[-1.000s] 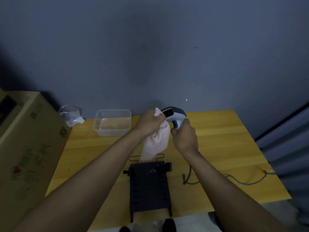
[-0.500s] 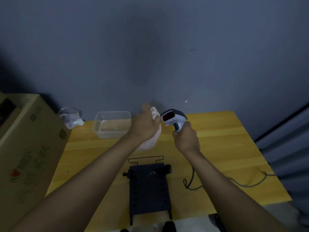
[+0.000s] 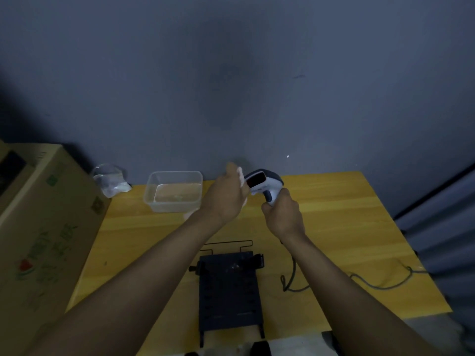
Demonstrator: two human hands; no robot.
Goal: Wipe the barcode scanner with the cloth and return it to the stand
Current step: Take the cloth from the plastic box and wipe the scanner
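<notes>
Right hand [image 3: 284,215] wrapped tight round the handle of the scanner [image 3: 263,181], held up above the yellow table [image 3: 334,214], dark window facing left; left hand [image 3: 227,196] closed on the pale cloth [image 3: 241,174], bunched cloth pressed against the scanner's front; a bit of cloth shows below the wrist; cord [image 3: 290,281] trails from the handle down to the table, looping right; black stand [image 3: 230,289] sits empty at the near edge, below both hands; clear tub [image 3: 173,191] left of the hands; cardboard box [image 3: 38,227] far left.
</notes>
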